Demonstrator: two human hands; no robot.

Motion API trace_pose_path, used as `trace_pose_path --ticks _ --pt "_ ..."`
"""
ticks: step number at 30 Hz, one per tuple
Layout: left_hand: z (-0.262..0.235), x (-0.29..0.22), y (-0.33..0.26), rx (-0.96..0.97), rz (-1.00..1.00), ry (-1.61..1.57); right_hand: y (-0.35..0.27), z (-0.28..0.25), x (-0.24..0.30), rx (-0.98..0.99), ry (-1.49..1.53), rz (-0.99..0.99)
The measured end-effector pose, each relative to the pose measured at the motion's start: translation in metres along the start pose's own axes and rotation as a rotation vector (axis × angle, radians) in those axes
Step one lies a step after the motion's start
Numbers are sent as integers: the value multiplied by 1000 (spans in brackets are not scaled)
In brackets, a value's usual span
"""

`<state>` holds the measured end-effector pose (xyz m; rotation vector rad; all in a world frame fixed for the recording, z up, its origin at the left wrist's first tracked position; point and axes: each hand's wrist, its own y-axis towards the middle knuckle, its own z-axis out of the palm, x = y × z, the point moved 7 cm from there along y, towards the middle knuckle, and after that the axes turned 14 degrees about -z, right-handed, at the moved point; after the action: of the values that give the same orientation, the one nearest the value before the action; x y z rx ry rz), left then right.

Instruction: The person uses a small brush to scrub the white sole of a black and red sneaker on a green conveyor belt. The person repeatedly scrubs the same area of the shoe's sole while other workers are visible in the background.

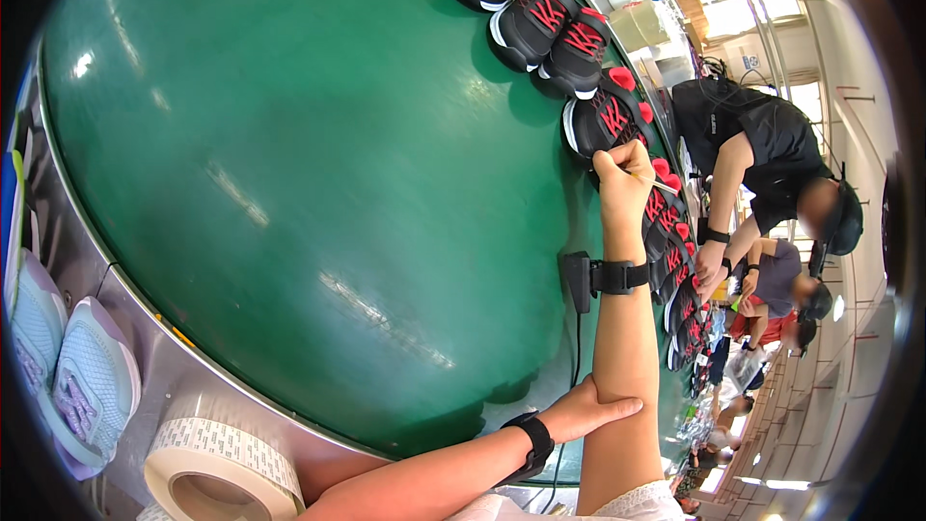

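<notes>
My right hand [625, 174] reaches far out over the green belt. Its fingers are pinched round a thin pale stick [664, 186], whose other end is hidden by the hand. Right beside the fingertips is a black sneaker [600, 125] with red laces and a white sole edge. My left hand [590, 409] is wrapped round my right forearm below the wristband, its thumb lying across the skin and its fingers mostly hidden behind the arm. Black straps with small devices sit on both wrists, and a cable hangs from the right one.
More black-and-red sneakers [535, 24] line the far edge of the green belt [318, 183]. Across it, a person in black [762, 135] bends over shoes; others work farther along. At lower left are a label-tape roll [212, 468] and light-blue shoes [92, 381] beside the metal edge.
</notes>
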<state>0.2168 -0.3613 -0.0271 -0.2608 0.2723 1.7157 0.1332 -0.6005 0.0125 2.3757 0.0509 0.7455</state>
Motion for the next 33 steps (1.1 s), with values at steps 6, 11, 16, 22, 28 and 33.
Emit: trace_pose_path --ticks 6,11,16,22,28,33 --pt "-1 -2 0 33 7 37 -3 -5 -4 -25 9 6" --pt "-4 -3 -3 12 7 59 -4 -4 1 -36 15 -1" --pt "-7 -4 -5 -14 -5 96 -5 -6 -5 -45 4 -17" --pt "-7 -6 -8 -5 11 77 -3 -4 -6 -33 2 10" --pt "-5 -9 -11 42 8 93 -3 -3 -6 -9 -2 -3" --pt "-3 -14 -18 80 -26 130 -1 -14 20 -226 56 -78"
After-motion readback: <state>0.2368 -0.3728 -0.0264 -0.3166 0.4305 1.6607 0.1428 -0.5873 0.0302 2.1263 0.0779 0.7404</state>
